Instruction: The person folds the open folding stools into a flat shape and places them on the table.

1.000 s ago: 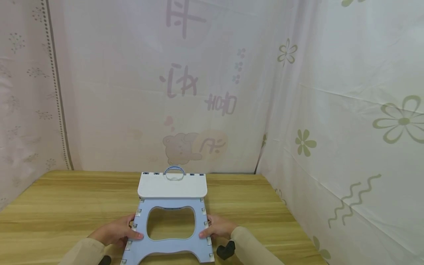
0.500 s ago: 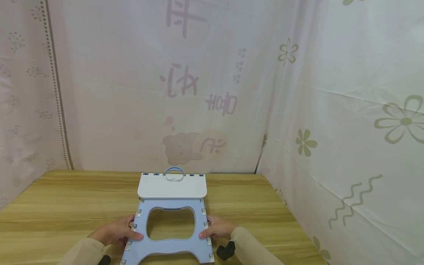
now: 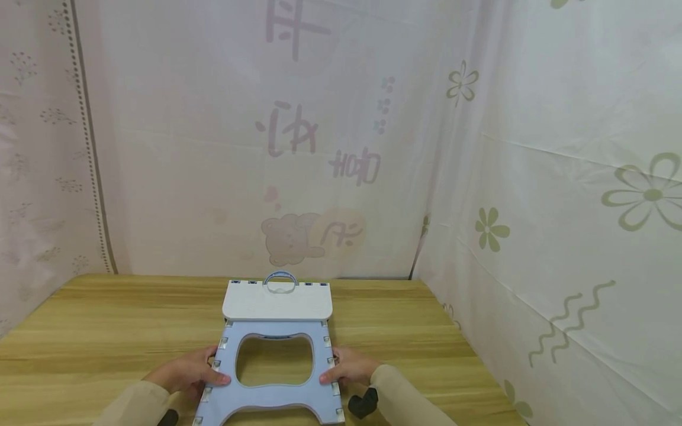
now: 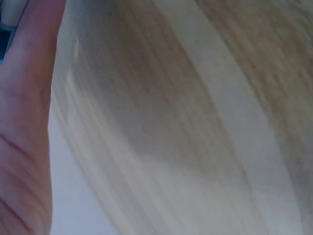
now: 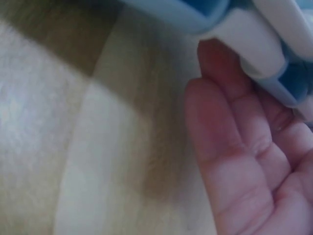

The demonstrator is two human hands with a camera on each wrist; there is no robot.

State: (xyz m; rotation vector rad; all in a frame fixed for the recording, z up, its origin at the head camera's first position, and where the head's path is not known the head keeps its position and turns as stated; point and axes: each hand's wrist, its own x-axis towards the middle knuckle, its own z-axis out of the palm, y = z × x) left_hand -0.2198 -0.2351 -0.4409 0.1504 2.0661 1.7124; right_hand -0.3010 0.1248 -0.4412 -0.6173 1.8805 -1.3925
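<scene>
A folding step stool (image 3: 277,300) with a white top and pale blue leg panel is in the middle of the head view, its carry handle (image 3: 281,275) at the far end. My left hand (image 3: 186,374) grips the panel's left edge, thumb over the front face, fingers behind. On the opposite edge, my right hand (image 3: 353,365) holds it the same way. In the right wrist view, the fingers (image 5: 230,122) lie under the blue and white hinge edge (image 5: 254,44). Only a strip of the left hand (image 4: 24,117) shows in the left wrist view.
A wood-grain table (image 3: 133,319) lies beneath the stool and hands. Printed curtains hang behind (image 3: 186,148) and to the right (image 3: 559,207). A black wrist strap (image 3: 363,403) shows by the right sleeve.
The stool's white top and handle have sunk slightly in the head view, toward me. Both hands keep their hold in nearly the same place.
</scene>
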